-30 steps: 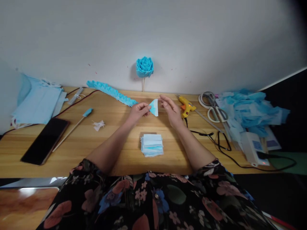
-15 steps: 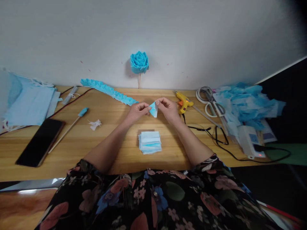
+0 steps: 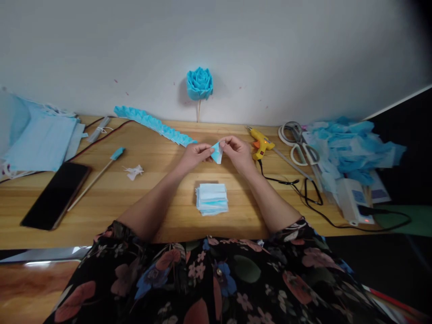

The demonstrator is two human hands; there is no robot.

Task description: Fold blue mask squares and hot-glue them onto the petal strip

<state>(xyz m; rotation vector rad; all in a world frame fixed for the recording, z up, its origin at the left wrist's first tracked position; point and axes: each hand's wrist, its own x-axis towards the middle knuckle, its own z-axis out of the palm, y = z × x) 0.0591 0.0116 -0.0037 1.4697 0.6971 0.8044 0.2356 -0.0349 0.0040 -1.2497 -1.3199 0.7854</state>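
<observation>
Between my two hands is a small folded piece of blue-and-white mask fabric (image 3: 217,154), triangular in outline. My left hand (image 3: 195,155) pinches its left edge with thumb and fingers. My right hand (image 3: 237,152) grips the upper right side, fingertips closed on the fabric. Below the hands lies a stack of cut mask fabric pieces (image 3: 212,199). A row of folded blue petals (image 3: 153,124) stretches from the back left toward my left hand, its near end next to my knuckles.
A blue fabric flower (image 3: 200,84) stands on a stick against the wall. To the right are a yellow glue gun (image 3: 262,142), scissors (image 3: 298,141), fabric scraps (image 3: 354,148) and a power strip (image 3: 353,201). Leftward lie a phone (image 3: 56,196), a blue-tipped stick (image 3: 97,181) and face masks (image 3: 40,139).
Both hands keep hold of the fabric piece, which has shifted only slightly. The whole view has tilted a little, so the flower appears slightly higher and further right.
</observation>
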